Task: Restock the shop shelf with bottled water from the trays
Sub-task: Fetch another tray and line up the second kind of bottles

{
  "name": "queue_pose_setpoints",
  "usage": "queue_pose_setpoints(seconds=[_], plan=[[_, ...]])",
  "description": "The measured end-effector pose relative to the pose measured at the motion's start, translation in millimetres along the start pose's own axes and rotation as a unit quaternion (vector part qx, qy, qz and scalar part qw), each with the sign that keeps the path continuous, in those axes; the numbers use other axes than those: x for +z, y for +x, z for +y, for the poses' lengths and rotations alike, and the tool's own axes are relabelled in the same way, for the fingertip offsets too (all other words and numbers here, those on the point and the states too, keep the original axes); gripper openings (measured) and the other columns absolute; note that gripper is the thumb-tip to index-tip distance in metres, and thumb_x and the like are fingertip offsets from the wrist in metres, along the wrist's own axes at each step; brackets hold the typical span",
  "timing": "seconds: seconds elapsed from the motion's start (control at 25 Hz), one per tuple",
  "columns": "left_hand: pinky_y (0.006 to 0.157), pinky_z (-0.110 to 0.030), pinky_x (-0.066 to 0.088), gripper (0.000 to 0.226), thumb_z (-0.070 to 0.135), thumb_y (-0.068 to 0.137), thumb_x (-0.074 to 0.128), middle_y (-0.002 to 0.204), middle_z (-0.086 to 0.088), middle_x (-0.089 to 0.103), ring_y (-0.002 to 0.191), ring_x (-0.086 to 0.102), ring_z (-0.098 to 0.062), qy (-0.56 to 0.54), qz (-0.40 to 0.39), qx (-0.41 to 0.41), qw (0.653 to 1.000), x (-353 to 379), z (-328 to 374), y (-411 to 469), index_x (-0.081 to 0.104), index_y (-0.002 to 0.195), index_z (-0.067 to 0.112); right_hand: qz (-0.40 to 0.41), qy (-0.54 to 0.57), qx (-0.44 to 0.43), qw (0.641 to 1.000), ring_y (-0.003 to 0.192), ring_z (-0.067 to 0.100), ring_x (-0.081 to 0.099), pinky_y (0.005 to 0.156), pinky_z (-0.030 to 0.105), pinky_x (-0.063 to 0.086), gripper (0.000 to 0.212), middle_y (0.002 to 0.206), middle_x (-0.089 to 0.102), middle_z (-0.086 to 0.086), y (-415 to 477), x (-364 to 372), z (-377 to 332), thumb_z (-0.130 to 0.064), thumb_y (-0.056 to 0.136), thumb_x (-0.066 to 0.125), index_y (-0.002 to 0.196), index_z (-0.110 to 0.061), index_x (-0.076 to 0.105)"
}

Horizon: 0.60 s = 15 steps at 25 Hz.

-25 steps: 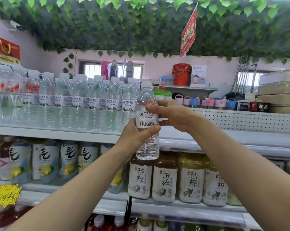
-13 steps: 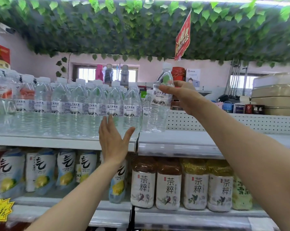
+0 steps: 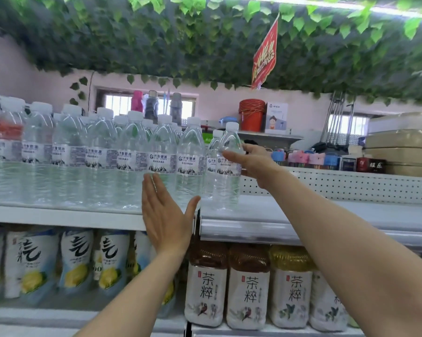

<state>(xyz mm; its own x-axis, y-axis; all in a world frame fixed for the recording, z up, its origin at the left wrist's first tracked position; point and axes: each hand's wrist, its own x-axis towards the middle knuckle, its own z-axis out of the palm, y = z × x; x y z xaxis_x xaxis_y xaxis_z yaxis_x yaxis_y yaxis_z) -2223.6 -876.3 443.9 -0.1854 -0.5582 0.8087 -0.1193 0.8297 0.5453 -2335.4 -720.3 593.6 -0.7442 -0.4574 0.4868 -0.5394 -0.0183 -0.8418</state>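
Standing a water bottle point(image 3: 227, 166) at the row's right end on the top shelf point(image 3: 302, 215), gripped in right hand point(image 3: 258, 164), with left hand point(image 3: 163, 215) spread empty; next, likely: release without toppling neighbouring bottles point(image 3: 190, 161).

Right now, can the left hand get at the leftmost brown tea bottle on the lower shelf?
Likely yes: the left hand is open and empty, just above the tea bottle, and nothing stands in front of that bottle.

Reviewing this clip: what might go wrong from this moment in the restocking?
The right hand grips the water bottle high up, at the row's open end; letting go carelessly could tip it onto the bare shelf. The open left hand hovers by the front-row bottles and might nudge one off the edge.
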Motion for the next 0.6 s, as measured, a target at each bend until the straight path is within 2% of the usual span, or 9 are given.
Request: queue_pose_setpoints(seconds=[0.08,0.16,0.2,0.28,0.36,0.4,0.44,0.52,0.6], plan=[[0.124,-0.039,0.009,0.110,0.076,0.084,0.041,0.168,-0.012,0.001,0.155,0.005,-0.025,0.006,0.003,0.006,1.000,1.8,-1.9,0.3,0.002,0.160,0.006,-0.008,-0.029,0.001,1.000,0.106,0.023,0.070,0.094,0.037,0.057,0.039,0.112,0.075,0.005,7.0,2.0,0.2,-0.035,0.082,0.084,0.113,-0.015,0.070],[0.123,-0.037,0.008,0.109,0.075,0.085,0.041,0.169,-0.010,0.000,0.156,0.004,-0.024,0.011,0.009,0.012,1.000,2.8,-2.7,0.6,0.001,0.160,0.008,-0.009,-0.039,-0.003,0.999,0.097,0.017,0.067,0.084,0.028,0.054,0.031,0.105,0.072,0.000,13.5,4.1,0.4,-0.036,0.085,0.082,0.107,-0.018,0.069],[0.123,-0.037,0.007,0.108,0.075,0.085,0.042,0.169,-0.010,0.000,0.156,0.004,-0.024,0.014,0.014,0.016,1.000,3.4,-3.0,0.5,0.001,0.160,0.008,-0.003,-0.032,-0.006,0.999,0.097,0.015,0.066,0.081,0.027,0.053,0.031,0.104,0.071,-0.001,17.6,5.7,3.0,-0.034,0.085,0.082,0.110,-0.021,0.068],[0.122,-0.036,0.006,0.108,0.074,0.086,0.042,0.169,-0.009,-0.001,0.156,0.004,-0.023,0.019,0.025,0.023,0.999,4.5,-3.4,0.6,0.001,0.160,0.008,-0.006,-0.003,0.003,1.000,0.095,0.015,0.066,0.080,0.028,0.053,0.045,0.102,0.069,-0.002,23.4,11.4,9.1,-0.028,0.086,0.081,0.127,-0.021,0.064],[0.122,-0.036,0.007,0.107,0.074,0.086,0.042,0.169,-0.009,-0.001,0.156,0.005,-0.023,0.024,0.030,0.025,0.999,6.1,-4.3,0.3,0.001,0.160,0.008,-0.008,0.001,0.001,1.000,0.094,0.015,0.064,0.087,0.031,0.052,0.047,0.100,0.066,-0.002,29.8,16.6,14.4,-0.025,0.087,0.080,0.128,-0.019,0.059],[0.122,-0.036,0.007,0.107,0.074,0.086,0.042,0.169,-0.009,0.000,0.156,0.005,-0.023,0.025,0.031,0.025,0.999,6.9,-4.7,0.3,0.001,0.160,0.008,-0.008,-0.004,0.002,1.000,0.099,0.019,0.064,0.094,0.035,0.052,0.046,0.105,0.066,0.001,32.9,18.8,16.7,-0.027,0.085,0.082,0.123,-0.016,0.059],[0.121,-0.036,0.007,0.107,0.074,0.086,0.043,0.169,-0.009,0.000,0.155,0.005,-0.023,0.026,0.032,0.025,0.999,7.2,-4.8,0.0,0.001,0.160,0.008,-0.010,-0.008,0.005,1.000,0.107,0.023,0.065,0.100,0.040,0.053,0.056,0.112,0.068,0.005,35.1,20.7,17.9,-0.031,0.082,0.084,0.129,-0.010,0.060],[0.121,-0.036,0.008,0.107,0.074,0.086,0.043,0.169,-0.009,0.001,0.155,0.005,-0.023,0.030,0.033,0.023,0.999,7.7,-5.0,0.4,0.002,0.160,0.008,-0.007,-0.011,0.002,1.000,0.114,0.027,0.066,0.101,0.044,0.054,0.064,0.120,0.069,0.007,40.1,23.1,19.1,-0.033,0.080,0.086,0.136,-0.014,0.062],[0.121,-0.036,0.008,0.107,0.074,0.086,0.042,0.169,-0.008,0.000,0.155,0.005,-0.023,0.033,0.036,0.025,0.998,7.7,-5.4,0.1,0.002,0.160,0.008,-0.007,-0.019,0.004,1.000,0.111,0.026,0.067,0.100,0.044,0.054,0.059,0.119,0.071,0.007,41.6,24.2,19.3,-0.031,0.082,0.084,0.134,-0.016,0.063]])
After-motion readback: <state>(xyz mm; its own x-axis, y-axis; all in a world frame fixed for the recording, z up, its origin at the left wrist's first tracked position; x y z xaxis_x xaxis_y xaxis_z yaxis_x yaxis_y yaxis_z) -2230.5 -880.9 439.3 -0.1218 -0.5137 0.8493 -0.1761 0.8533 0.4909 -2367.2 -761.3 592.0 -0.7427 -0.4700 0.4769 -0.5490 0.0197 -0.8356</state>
